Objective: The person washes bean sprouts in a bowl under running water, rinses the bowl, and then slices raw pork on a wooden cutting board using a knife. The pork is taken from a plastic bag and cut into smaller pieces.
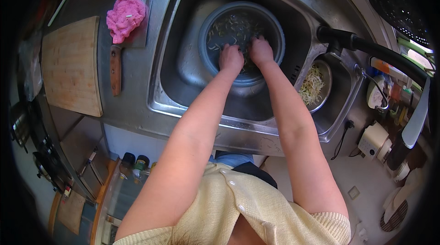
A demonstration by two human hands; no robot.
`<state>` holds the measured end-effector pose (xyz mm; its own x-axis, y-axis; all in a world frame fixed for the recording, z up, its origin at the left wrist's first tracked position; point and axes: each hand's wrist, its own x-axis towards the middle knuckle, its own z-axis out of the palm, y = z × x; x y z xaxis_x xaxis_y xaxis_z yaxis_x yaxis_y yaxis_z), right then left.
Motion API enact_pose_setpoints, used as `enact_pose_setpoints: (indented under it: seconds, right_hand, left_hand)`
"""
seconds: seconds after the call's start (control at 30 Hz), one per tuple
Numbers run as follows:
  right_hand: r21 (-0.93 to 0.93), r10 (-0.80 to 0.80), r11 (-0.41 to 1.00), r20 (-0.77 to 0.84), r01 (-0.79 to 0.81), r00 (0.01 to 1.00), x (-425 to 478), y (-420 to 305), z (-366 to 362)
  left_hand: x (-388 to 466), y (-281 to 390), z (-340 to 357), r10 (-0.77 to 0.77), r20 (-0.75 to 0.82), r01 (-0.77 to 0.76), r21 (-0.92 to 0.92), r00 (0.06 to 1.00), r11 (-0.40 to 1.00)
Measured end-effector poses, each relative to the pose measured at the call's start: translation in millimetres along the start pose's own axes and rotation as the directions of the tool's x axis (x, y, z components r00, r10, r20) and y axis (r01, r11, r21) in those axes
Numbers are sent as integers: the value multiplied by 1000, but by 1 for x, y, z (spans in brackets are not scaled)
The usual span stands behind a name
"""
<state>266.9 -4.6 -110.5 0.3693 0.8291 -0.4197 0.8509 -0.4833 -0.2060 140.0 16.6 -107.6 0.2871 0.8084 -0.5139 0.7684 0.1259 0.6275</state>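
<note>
A round grey basin (203, 43) of water stands in the large steel sink bowl (184, 80). Loose bean sprouts (235, 24) float in it, mostly on the far side of my hands. My left hand (231, 58) reaches over the near rim, fingers bent down into the water. Close on its right, my right hand (260, 51) also dips its fingers in. The water hides the fingertips of both, so what they hold cannot be made out. In the small side sink, a metal bowl (327, 76) contains a heap of pale bean sprouts (312, 85).
Left of the sink lie a wooden cutting board (72, 67) and a wooden-handled cleaver (116, 73), its blade partly under a pink cloth (126, 18). The black faucet (337, 36) rises at the sink's right. A perforated black utensil (395, 7) is at far right.
</note>
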Motion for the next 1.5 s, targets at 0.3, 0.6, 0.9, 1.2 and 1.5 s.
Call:
enact_pose_setpoints:
  seconds: [0.3, 0.6, 0.9, 1.2, 1.5]
  right_hand:
    - [222, 286, 909, 282, -352, 916, -14, -20, 4]
    - [774, 312, 304, 469, -555, 826, -38, -29, -1]
    - [574, -62, 812, -92, 103, 994, -113, -79, -76]
    - [817, -5, 528, -270, 232, 963, -126, -49, -97]
    - [816, 284, -577, 161, 34, 945, -129, -15, -92]
  left_hand:
    - [9, -2, 28, -320, 90, 332, -189, 943, 924]
    - [8, -5, 16, -454, 441, 548, -826, 774, 133]
    - [-3, 5, -22, -65, 550, 515, -811, 832, -277]
    - [-33, 31, -46, 104, 516, 498, -725, 850, -476]
    - [-77, 72, -50, 191, 464, 501, -781, 865, -372]
